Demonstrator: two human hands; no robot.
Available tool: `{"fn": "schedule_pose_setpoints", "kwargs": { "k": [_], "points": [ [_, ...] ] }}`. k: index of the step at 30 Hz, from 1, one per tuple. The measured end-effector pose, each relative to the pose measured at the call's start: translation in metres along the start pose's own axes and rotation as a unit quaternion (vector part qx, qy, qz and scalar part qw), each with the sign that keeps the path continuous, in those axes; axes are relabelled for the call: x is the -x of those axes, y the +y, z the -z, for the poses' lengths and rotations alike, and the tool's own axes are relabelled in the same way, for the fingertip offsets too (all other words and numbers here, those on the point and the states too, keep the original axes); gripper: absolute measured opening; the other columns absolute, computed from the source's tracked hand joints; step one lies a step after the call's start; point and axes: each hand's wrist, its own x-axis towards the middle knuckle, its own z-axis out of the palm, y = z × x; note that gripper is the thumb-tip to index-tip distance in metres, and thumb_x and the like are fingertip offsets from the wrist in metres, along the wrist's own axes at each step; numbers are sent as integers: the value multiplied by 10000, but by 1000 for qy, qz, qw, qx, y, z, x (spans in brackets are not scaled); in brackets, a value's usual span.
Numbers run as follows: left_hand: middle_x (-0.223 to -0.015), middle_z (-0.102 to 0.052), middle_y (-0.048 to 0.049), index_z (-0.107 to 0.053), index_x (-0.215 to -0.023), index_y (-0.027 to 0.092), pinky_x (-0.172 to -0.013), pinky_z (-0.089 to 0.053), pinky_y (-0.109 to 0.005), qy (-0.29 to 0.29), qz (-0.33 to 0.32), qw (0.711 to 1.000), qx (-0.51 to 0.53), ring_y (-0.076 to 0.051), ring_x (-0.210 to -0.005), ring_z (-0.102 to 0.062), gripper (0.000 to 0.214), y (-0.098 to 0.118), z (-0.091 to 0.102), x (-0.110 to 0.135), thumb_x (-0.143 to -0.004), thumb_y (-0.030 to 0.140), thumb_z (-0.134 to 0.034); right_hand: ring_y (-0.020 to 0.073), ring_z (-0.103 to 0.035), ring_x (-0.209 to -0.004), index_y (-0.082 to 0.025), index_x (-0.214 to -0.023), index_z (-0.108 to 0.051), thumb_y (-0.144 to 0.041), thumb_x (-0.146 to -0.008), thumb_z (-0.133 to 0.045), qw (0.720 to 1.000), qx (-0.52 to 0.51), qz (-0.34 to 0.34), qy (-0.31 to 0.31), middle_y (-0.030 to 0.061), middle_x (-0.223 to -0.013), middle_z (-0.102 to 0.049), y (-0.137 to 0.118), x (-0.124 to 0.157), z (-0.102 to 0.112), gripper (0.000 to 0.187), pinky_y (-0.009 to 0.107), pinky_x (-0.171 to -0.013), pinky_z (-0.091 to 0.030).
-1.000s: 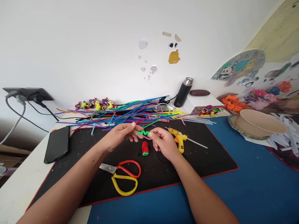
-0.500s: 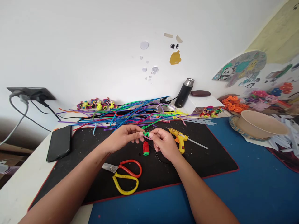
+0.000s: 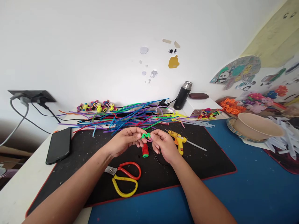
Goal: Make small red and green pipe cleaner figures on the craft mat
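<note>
Between my two hands is a green pipe cleaner (image 3: 146,135) bent into a wavy shape, with a bit of light purple pipe cleaner (image 3: 149,140) just below it. My left hand (image 3: 128,140) pinches the green piece at its left end. Thumb and fingers of my right hand (image 3: 165,144) are closed on its right end. Just beneath the hands, a small red roll with a green end (image 3: 145,151) stands on the black mat (image 3: 177,174). Scissors with one red and one yellow handle (image 3: 126,183) lie nearer to me. A yellow glue gun (image 3: 178,141) rests beyond my right hand.
Many coloured pipe cleaners (image 3: 126,116) are heaped along the wall. A phone (image 3: 59,145) lies at the left, under a power socket (image 3: 32,95) with cables. A black flask (image 3: 182,95) stands at the back. To the right are a beige bowl (image 3: 259,126) and white strips (image 3: 283,137).
The green pipe cleaner shows more clearly between my fingertips, its waves more visible, as my hands shift slightly. The whole view has tilted a little.
</note>
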Motion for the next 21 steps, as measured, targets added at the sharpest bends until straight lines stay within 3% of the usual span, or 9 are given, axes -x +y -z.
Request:
{"fn": "schedule_pose_setpoints", "kwargs": {
  "k": [6,21],
  "points": [
    [-742,-726,-58,-679,-827,141,-635,-453,-246,9,-2,999,33,-142,-655,-655,331,-10,-8,-2,-822,421,-854,55,-355,-375,-196,-823,-598,-507,-831,-807,997,-75,-9,12,-117,-507,-389,-1,-1,-1,375,204,-393,-227],
    [-608,-571,18,-584,-768,168,-570,-388,-242,31,-35,989,139,-114,-564,-510,374,-24,-28,-5,-825,424,-850,53,-295,-386,-209,-861,-594,-500,-808,-844,985,-167,-25,-30,-126,-502,-361,2,2,-5,388,205,-411,-209]
  ]
}}
